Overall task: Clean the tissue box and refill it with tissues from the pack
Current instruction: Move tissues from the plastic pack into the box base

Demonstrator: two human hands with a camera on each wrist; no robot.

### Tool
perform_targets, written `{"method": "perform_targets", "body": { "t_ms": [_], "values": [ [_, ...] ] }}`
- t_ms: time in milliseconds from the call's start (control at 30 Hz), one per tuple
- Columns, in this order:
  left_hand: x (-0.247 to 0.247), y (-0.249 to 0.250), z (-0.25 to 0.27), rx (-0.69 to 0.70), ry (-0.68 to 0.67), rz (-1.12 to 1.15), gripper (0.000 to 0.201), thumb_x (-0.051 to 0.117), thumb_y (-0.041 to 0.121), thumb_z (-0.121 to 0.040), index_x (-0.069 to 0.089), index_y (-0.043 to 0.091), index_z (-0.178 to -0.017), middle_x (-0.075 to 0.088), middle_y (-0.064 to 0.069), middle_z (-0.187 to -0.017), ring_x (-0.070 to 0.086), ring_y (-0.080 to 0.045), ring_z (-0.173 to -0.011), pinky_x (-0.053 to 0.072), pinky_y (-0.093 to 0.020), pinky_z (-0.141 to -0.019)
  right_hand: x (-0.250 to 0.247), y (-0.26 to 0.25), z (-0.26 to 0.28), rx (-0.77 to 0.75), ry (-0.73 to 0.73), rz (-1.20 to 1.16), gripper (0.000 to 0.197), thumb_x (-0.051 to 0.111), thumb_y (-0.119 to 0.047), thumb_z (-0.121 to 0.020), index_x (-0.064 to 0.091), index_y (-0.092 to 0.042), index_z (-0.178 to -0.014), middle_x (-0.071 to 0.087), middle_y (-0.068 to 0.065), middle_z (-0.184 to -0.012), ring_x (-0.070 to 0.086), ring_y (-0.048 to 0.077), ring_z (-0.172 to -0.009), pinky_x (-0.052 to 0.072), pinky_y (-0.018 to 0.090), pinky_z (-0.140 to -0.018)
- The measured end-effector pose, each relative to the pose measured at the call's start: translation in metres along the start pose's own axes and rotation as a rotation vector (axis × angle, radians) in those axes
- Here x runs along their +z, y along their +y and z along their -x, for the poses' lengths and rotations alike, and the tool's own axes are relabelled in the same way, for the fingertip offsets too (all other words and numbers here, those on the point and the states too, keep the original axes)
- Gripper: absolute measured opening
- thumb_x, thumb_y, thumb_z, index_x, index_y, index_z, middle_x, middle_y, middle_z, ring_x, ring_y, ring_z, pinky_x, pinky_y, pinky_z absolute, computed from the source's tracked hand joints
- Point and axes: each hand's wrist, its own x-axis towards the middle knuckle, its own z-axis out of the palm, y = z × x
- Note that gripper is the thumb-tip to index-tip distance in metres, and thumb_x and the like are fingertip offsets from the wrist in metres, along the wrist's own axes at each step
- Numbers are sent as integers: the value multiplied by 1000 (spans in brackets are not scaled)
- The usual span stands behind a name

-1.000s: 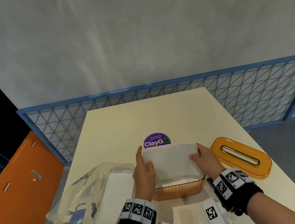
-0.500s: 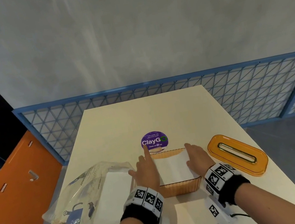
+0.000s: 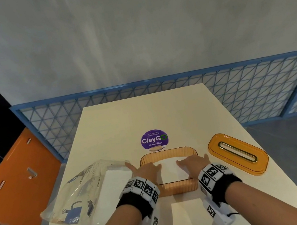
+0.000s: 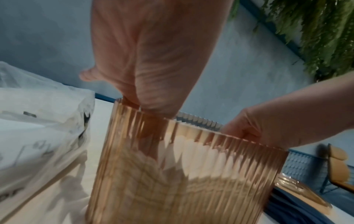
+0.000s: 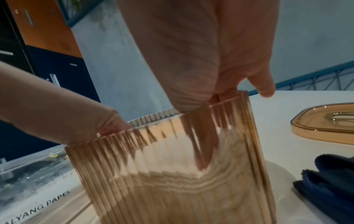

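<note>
The amber ribbed tissue box [image 3: 176, 188] stands open-topped near the table's front middle. A white tissue stack [image 3: 169, 170] lies inside it. My left hand [image 3: 147, 171] reaches into the box's left end and my right hand [image 3: 193, 162] into its right end. Straight fingers press down on the stack, and both thumbs stick out over the rim. Through the ribbed wall [image 5: 172, 181] the right wrist view shows my right fingers [image 5: 203, 151] pushing the bowed tissues down. The left wrist view shows my left hand [image 4: 153, 60] dipping behind the wall [image 4: 182, 181].
The amber slotted lid [image 3: 238, 153] lies flat to the right of the box. The clear plastic tissue pack [image 3: 82, 192], with tissues still in it, lies at the left. A purple ClayGo sticker [image 3: 154, 139] is behind the box. A dark blue cloth [image 5: 329, 177] lies near the box's right.
Both hands have lowered the tissue stack from above the box down into it. The hands now sit inside the rim with thumbs spread outward.
</note>
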Motion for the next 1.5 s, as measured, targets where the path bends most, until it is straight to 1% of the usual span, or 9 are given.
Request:
{"method": "perform_targets", "body": {
  "t_ms": [100, 167, 300, 367, 500, 667, 767, 1233, 1500],
  "values": [
    [3, -1, 0, 13, 64, 44, 62, 46, 7, -92, 25, 32, -146, 39, -4, -145, 36, -23, -135, -3, -75, -104, -1, 1, 1, 4, 1, 24, 58, 42, -20, -98, 15, -29, -148, 30, 6, -151, 24, 27, -142, 10, 58, -116],
    [9, -5, 3, 52, 245, 123, 50, 49, 12, -92, 42, 33, -136, 45, 2, -138, 39, -20, -132, 4, -70, -107, 0, 3, 6, -18, 56, 59, 56, 45, -19, -96, 22, -28, -146, 37, 5, -147, 28, 26, -139, 13, 56, -114],
    [26, -34, 21, -26, 862, 481, 24, 62, 14, -85, 68, 24, -106, 65, 4, -110, 60, -21, -104, 36, -47, -93, 9, 16, 13, -50, 539, -123, 35, 43, -33, -97, 49, -35, -131, 55, -3, -132, 47, 18, -125, 33, 38, -103],
    [40, -58, 28, -178, 983, 647, 21, 60, 6, -86, 69, 15, -101, 66, -2, -103, 62, -24, -95, 42, -40, -83, 14, 28, 13, -57, 693, -250, 39, 51, -30, -93, 49, -34, -133, 53, -3, -132, 46, 19, -124, 37, 35, -99],
    [72, -94, 24, -414, 608, 756, 27, 49, 10, -92, 60, 6, -117, 53, -14, -122, 57, -31, -106, 48, -42, -87, 20, 45, 6, 11, 484, -480, 56, 50, -20, -95, 28, -29, -146, 51, 9, -133, 47, 24, -124, 40, 32, -102],
    [90, -81, 13, -438, 235, 524, 50, 49, 47, -90, 45, 9, -123, 40, -12, -130, 42, -27, -121, 44, -36, -97, 28, 39, -1, 45, 430, -638, 59, 44, -11, -97, 20, -22, -149, 59, 15, -126, 55, 27, -115, 43, 30, -96],
    [91, -69, 9, -491, 220, 446, 63, 51, 55, -86, 37, 11, -129, 34, -9, -134, 35, -24, -128, 43, -35, -96, 31, 35, -3, 72, 436, -628, 60, 42, -7, -96, 18, -22, -149, 60, 16, -119, 57, 27, -108, 45, 28, -89],
    [93, -63, 6, -527, 302, 469, 40, 26, 38, -101, 40, 13, -128, 37, -8, -134, 38, -22, -125, 44, -35, -95, 29, 30, -3, 84, 426, -621, 60, 37, -3, -96, 16, -22, -149, 59, 16, -117, 57, 27, -107, 45, 29, -89],
    [92, -60, 9, -519, 267, 310, 32, 39, 13, -95, 38, 12, -127, 40, -5, -132, 43, -18, -123, 49, -29, -91, 30, 31, -3, 83, 419, -590, 60, 38, -5, -96, 16, -21, -149, 59, 16, -119, 56, 26, -108, 45, 29, -91]
  ]
}}
